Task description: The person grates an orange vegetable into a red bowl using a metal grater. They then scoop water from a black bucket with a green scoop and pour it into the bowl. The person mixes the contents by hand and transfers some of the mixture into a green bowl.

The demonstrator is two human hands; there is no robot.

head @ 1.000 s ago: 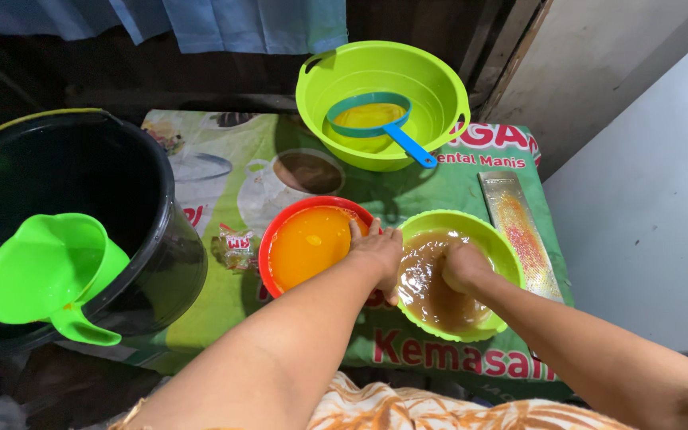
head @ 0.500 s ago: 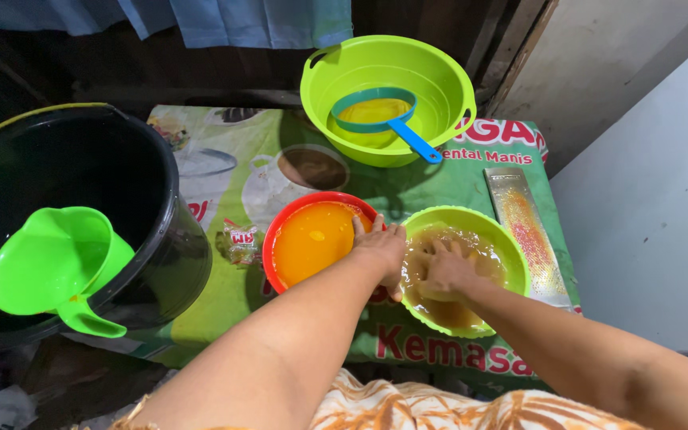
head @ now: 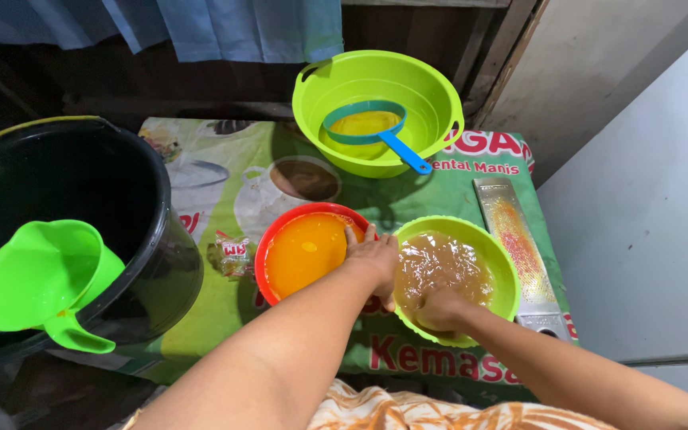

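My left hand [head: 372,256] lies across the place where the red bowl [head: 268,239] of orange liquid meets the small green bowl [head: 506,267]. Its fingers are stretched out flat over the red bowl's rim, and its thumb runs along the green bowl's rim. My right hand [head: 439,308] is dipped in the cloudy brown liquid at the near edge of the small green bowl. Its fingers are curled under the liquid, so I cannot see whether it holds anything.
A large green basin [head: 431,87] at the back holds a teal strainer [head: 364,127] with a blue handle. A black bucket [head: 145,207] with a green scoop [head: 37,275] hooked on it stands at the left. A metal grater [head: 519,247] lies at the right, and a small packet [head: 232,253] sits on the printed green mat [head: 224,191].
My right hand has drawn back from the far side of the small green bowl to its near edge. My left hand has stayed on the two rims.
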